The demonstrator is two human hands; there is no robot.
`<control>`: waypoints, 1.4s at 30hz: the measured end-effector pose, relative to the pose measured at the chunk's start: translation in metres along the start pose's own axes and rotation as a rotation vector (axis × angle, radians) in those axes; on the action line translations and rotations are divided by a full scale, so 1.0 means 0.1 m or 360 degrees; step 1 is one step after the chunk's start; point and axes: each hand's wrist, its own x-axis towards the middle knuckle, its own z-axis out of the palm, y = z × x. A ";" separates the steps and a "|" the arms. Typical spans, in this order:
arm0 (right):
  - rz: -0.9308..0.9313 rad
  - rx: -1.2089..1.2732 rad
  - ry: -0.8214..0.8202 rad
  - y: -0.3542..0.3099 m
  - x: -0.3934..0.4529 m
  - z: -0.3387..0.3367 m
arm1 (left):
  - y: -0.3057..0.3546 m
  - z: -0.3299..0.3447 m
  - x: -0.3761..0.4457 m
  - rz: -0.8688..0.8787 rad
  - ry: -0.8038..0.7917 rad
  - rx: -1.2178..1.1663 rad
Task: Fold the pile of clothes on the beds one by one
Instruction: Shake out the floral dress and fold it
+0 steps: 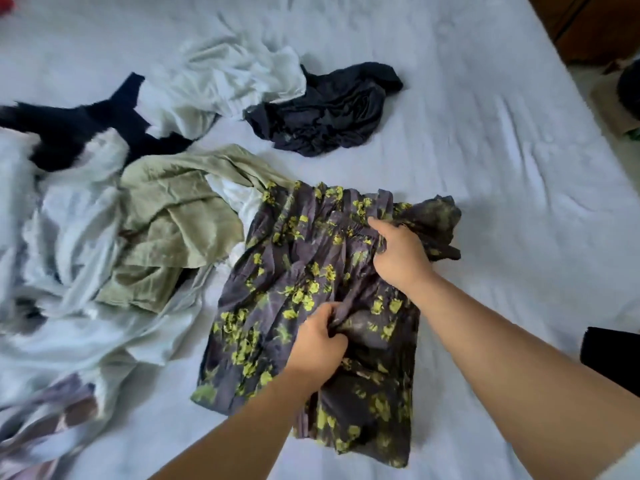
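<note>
Head view, both of my bare forearms reaching forward over the bed covered in a pale, wrinkled sheet (485, 140). My left hand (317, 344) enters from the lower centre, wrist slightly bent, fingers curled into a fold of the dark purple-grey garment printed with yellow flowers (301, 271); its grip is clenched on a bunch of that cloth near the garment's middle. My right hand (401, 252) reaches farther up, its forearm running diagonally from the lower right corner, knuckles upward; thumb and fingers pinch the gathered, elastic-looking edge at the garment's far end, so this grip too is grasping the floral cloth. The floral garment lies mostly flat on the sheet in front of me, its long axis running away from me, with a crumpled portion bunched just right of my right hand.

To the left, touching the floral piece, lies the unfolded pile: a creased olive-green cloth garment (173, 223) on top of pale blue-white fabric (69, 237), with a black garment (86, 129) behind them. Farther up the bed sit a crumpled white garment (235, 77) and, just beside it, a rumpled dark navy garment (329, 112). A dark wooden piece of furniture (595, 26) stands at the upper right, off the bed.
</note>
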 end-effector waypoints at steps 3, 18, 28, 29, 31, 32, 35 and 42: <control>-0.0098 -0.0050 -0.0001 -0.75 0.13 0.36 | -0.16 -0.74 -0.09 -0.0001 0.0217 0.0063; -0.0125 -0.0842 -0.0405 -0.61 0.05 1.30 | -1.07 -1.51 0.16 0.0086 0.0165 0.1270; -0.0214 -0.1065 -0.0473 0.34 -0.74 1.62 | -1.43 -1.13 0.09 0.0428 -0.0575 0.2039; -0.0251 -0.1083 -0.0475 0.40 -0.86 1.63 | -1.46 -1.11 0.05 0.0465 -0.0659 0.2052; -0.0332 -0.1107 -0.0443 0.49 -1.09 1.63 | -1.51 -1.09 -0.03 0.0467 -0.0749 0.2090; -0.0363 -0.1105 -0.0446 0.55 -1.20 1.63 | -1.53 -1.07 -0.06 0.0472 -0.0767 0.2120; -0.0372 -0.0997 -0.0746 0.75 -1.51 1.65 | -1.59 -1.00 -0.12 0.0499 -0.0677 0.2267; -0.0525 -0.0972 -0.0311 0.82 -1.69 1.47 | -1.39 -0.80 -0.20 0.0285 -0.0158 0.2105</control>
